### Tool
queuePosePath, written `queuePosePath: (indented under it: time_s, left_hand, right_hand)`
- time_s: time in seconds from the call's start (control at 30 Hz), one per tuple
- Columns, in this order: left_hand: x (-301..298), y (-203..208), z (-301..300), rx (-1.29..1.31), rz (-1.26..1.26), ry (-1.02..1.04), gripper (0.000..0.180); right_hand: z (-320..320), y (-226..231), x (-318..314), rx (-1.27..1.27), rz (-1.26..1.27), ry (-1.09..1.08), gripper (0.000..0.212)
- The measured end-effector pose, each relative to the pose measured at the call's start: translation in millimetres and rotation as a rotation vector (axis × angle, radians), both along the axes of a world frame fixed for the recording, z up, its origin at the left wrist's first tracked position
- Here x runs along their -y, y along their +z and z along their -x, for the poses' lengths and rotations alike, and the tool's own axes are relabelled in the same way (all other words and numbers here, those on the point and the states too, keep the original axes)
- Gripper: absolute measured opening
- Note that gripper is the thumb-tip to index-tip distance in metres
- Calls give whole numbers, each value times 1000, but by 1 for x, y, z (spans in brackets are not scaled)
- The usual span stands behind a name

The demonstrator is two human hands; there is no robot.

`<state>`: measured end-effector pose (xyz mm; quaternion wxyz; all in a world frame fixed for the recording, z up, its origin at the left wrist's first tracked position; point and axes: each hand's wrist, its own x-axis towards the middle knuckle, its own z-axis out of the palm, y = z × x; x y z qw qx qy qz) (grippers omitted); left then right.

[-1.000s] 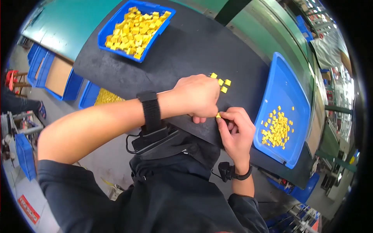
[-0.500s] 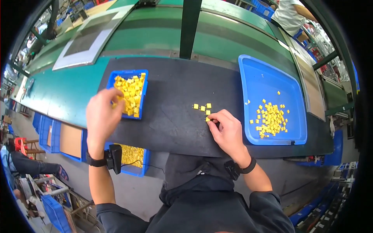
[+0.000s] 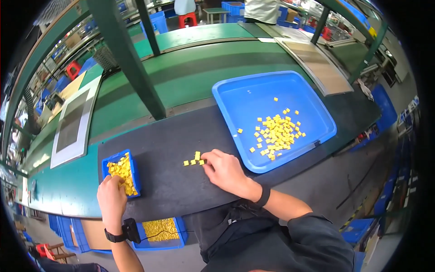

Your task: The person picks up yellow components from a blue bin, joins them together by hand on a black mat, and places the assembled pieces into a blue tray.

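My left hand [image 3: 112,196] reaches over the near-left rim of a small blue bin [image 3: 137,174], filled with small yellow square components [image 3: 121,168]. Its thumb and fingers are drawn together among the pieces; what they hold is hidden. On the black mat, my right hand [image 3: 225,171] has thumb and forefinger closed at a yellow component [image 3: 202,162], the rightmost of a little group. Beside it lie several more loose yellow components [image 3: 193,162], some with thin dark leads. A large blue tray [image 3: 251,164] to the right holds a scattered heap of similar components [image 3: 277,133].
The black mat [image 3: 167,192] covers part of a green workbench [image 3: 68,195]. A green post [image 3: 145,90] rises behind the mat. Below the bench edge stands another blue bin [image 3: 183,231] of yellow pieces. A framed panel [image 3: 68,136] lies far left; a person [image 3: 262,10] stands beyond the bench.
The view has swung to the right, shifting everything in the picture. My left hand, blurred over the bin before, is now down among its pieces. My right hand remains at the loose group.
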<state>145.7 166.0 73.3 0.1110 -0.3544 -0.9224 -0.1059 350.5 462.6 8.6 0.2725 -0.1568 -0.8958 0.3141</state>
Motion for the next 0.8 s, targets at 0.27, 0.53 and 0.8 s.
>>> queuePosePath:
  time_s: [0.27, 0.53, 0.8]
  left_hand:
    - [-19, 16, -12, 13, -301, -38, 8]
    - [-116, 18, -113, 791, -502, -398, 22]
    - [-158, -23, -109, 1361, -338, -505, 23]
  right_hand:
    - [-34, -2, 4, -147, 88, 139, 20]
    - [-48, 30, -4, -113, 482, 361, 23]
    - [-71, 11, -21, -10, 281, 419, 24]
